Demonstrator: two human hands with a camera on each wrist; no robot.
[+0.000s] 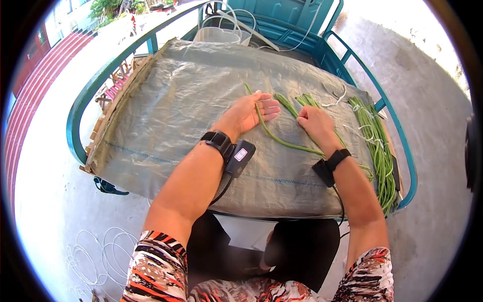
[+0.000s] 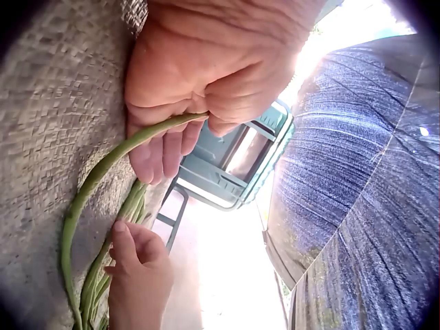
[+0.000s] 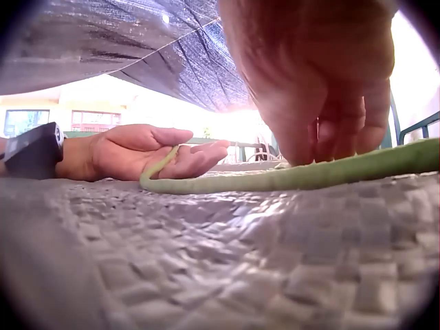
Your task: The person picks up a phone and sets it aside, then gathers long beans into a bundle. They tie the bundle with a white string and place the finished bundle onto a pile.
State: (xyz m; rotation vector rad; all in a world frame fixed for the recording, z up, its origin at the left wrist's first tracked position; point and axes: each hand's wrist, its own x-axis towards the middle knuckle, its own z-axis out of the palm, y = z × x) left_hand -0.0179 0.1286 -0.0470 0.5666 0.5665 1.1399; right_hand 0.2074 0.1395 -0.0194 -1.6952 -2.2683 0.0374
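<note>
My left hand point(image 1: 245, 115) lies palm up over the woven sheet, its fingers nearly straight. A single long green bean point(image 1: 275, 137) runs across it, held in the crook of the thumb, with one end sticking out past the hand. From there the bean curves over the sheet toward my right wrist. My right hand point(image 1: 318, 127), fingers curled and thumb against the index finger, pinches at a small bunch of long beans point(image 2: 133, 201). The curled fingers hide part of that bunch. In the right wrist view the single bean point(image 3: 289, 180) passes below the right hand.
A large bundle of long beans point(image 1: 376, 151), tied with white string, lies along the sheet's right edge. Loose white strings point(image 1: 336, 98) lie beside it. The woven sheet point(image 1: 191, 75) covers a cart bed with teal rails point(image 1: 75, 116). Clear plastic containers point(image 1: 217, 35) stand behind.
</note>
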